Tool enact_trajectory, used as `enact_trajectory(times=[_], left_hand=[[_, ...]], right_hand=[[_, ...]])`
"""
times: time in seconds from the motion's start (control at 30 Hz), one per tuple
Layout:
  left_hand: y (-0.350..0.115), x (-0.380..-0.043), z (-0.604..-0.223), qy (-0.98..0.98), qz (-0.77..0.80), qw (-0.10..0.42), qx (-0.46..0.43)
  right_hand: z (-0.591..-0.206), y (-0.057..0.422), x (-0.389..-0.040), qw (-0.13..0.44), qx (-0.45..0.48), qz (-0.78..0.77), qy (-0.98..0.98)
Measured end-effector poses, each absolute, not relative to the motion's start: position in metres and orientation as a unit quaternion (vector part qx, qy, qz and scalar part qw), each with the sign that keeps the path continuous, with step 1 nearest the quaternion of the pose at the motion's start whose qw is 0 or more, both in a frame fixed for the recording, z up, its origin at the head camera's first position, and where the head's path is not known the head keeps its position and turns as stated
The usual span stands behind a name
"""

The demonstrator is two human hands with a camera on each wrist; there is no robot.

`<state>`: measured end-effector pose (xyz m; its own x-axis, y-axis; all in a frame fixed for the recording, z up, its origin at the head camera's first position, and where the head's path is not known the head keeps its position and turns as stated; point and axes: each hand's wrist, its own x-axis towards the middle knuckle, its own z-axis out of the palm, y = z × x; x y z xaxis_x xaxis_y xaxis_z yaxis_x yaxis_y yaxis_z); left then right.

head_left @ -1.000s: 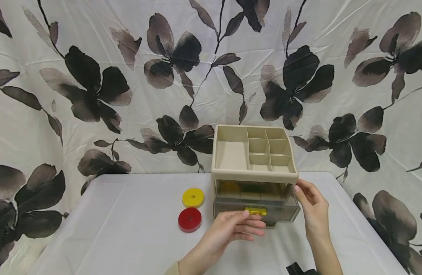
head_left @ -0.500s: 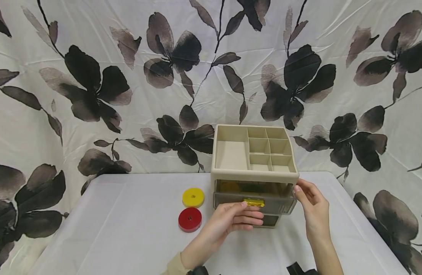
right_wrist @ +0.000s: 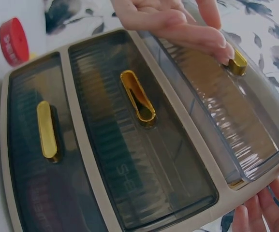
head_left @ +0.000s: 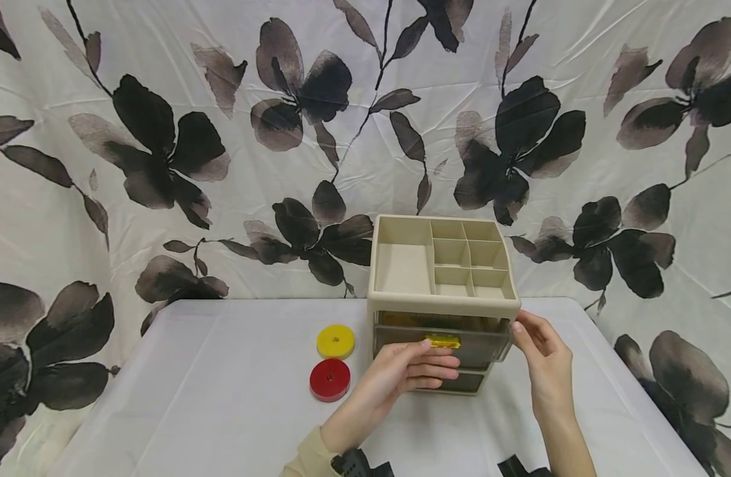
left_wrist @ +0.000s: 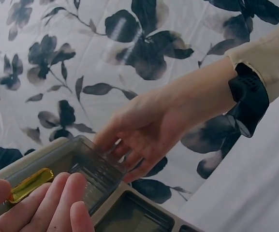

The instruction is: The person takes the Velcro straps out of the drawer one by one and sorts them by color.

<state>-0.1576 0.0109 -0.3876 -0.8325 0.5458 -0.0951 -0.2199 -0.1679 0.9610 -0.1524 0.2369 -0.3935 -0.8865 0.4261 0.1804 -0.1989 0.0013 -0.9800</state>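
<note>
A cream desktop drawer organizer (head_left: 443,305) with an open compartment top stands on the table. Its smoky clear top drawer (right_wrist: 212,106) sticks out slightly. My left hand (head_left: 395,374) is at this drawer's front, thumb and index finger on the gold drawer handle (head_left: 444,341); the other fingers extend below it. In the left wrist view the handle (left_wrist: 31,185) lies between thumb and index finger. My right hand (head_left: 544,364) holds the organizer's right side, thumb at the front edge and fingers along the side wall. Two lower drawers (right_wrist: 139,145) are closed, with dark contents showing through.
Left of the organizer, a yellow disc (head_left: 336,341) and a red disc (head_left: 330,380) lie close together on the white tabletop (head_left: 222,384). Behind the table hangs a white cloth (head_left: 234,165) printed with dark flowers.
The top drawer has slid inward toward the organizer, my left hand moving away from me with its handle. A closed lower drawer shows more below it. My right hand has stayed in place.
</note>
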Motion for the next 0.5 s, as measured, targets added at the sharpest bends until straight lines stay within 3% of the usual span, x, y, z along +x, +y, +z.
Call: enact_trajectory(times=[0.5], left_hand=[[0.0128,-0.1652,-0.3855,0.595,0.756,0.237,0.134]], right_hand=[[-0.3941,0.2366,-0.1533,0.228,-0.064,0.713,-0.660]])
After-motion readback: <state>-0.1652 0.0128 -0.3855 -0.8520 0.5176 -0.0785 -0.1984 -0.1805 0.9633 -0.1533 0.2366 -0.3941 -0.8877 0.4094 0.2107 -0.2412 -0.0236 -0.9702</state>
